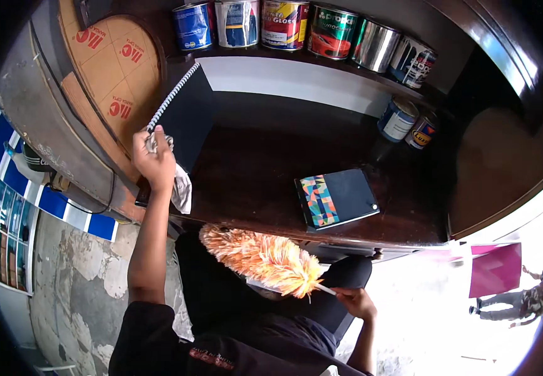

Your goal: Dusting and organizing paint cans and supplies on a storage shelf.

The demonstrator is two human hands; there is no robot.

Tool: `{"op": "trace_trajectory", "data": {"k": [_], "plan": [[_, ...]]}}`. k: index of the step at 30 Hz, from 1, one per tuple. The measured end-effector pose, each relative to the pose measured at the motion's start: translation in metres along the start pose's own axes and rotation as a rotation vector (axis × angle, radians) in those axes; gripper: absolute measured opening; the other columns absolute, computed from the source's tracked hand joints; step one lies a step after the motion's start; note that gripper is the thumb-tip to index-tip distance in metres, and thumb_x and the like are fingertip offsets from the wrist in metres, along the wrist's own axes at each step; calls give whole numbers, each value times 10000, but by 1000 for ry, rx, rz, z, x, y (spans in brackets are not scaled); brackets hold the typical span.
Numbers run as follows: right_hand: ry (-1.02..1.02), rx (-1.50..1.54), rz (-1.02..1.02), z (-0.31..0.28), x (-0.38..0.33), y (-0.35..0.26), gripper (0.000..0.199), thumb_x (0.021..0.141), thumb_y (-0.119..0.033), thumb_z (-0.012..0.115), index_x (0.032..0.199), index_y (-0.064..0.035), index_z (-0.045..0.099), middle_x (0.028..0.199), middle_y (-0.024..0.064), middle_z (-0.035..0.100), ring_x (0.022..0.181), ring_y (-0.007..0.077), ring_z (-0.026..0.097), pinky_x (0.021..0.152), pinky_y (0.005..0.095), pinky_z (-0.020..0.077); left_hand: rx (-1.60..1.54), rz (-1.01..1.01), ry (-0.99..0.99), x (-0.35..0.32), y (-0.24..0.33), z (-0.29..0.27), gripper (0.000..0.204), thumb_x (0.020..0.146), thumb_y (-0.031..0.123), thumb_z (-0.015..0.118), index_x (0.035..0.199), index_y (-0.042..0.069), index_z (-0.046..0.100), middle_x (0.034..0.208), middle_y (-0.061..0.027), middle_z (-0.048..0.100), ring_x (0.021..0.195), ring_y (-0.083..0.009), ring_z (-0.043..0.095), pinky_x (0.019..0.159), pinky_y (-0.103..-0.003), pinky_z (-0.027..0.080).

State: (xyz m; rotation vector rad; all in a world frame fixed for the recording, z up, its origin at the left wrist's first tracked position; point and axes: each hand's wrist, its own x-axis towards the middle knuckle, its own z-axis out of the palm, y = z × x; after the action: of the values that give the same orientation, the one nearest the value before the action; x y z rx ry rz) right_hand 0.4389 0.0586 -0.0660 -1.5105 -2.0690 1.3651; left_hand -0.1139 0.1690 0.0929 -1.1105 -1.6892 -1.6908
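Note:
My left hand is closed on a crumpled whitish cloth, which hangs below the fingers at the desk's left side. Its fingers are also at the lower end of the white spiral binding of a black notebook, which stands tilted there; whether they grip the notebook too, I cannot tell. Down by my lap, my right hand grips the thin pale handle of a feather duster. The duster's fluffy orange and cream head points left, just below the desk's front edge.
On the dark glossy desk lies a black book with a coloured geometric strip. Two small cans stand at the back right. Several paint cans line the shelf above. A drawer knob sticks out in front.

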Motion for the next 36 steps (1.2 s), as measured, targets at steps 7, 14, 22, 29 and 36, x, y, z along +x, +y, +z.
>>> {"op": "trace_trajectory", "data": {"k": [7, 14, 22, 29, 36], "plan": [[-82, 111, 28, 17, 19, 6, 221, 936, -114, 653, 1147, -85, 713, 719, 18, 653, 714, 36, 525, 645, 237, 472, 293, 327, 53, 37, -40, 75, 216, 945, 192, 605, 952, -13, 536, 882, -207, 598, 760, -421, 606, 661, -467, 495], [-102, 84, 28, 16, 29, 8, 223, 938, -134, 653, 1150, -97, 711, 734, 65, 676, 717, 45, 548, 657, 243, 480, 593, 97, 67, 51, -57, 90, 236, 941, 229, 602, 951, 9, 516, 917, -204, 593, 800, -408, 629, 668, -496, 528], [-126, -121, 31, 25, 35, 22, 245, 914, -216, 664, 1137, -127, 716, 918, 178, 712, 809, 216, 723, 724, 321, 541, 774, -82, -223, 77, -36, 84, 363, 906, 284, 659, 1092, 26, 484, 1038, -211, 587, 871, -415, 657, 712, -491, 555], [-68, -260, 25, 44, 48, 53, 232, 917, -264, 629, 1099, -160, 730, 957, 164, 706, 879, 327, 697, 748, 380, 556, 807, -53, -353, 77, -23, 55, 541, 871, 323, 707, 1234, 34, 429, 1122, -231, 566, 903, -432, 656, 743, -500, 551], [-49, -414, 152, 51, 49, 45, 294, 915, -414, 584, 1074, -224, 742, 954, 143, 711, 879, 343, 687, 782, 428, 565, 288, -28, -542, 6, 28, 2, 472, 896, 330, 686, 1226, 46, 505, 975, -206, 614, 943, -342, 651, 752, -457, 532]]}}
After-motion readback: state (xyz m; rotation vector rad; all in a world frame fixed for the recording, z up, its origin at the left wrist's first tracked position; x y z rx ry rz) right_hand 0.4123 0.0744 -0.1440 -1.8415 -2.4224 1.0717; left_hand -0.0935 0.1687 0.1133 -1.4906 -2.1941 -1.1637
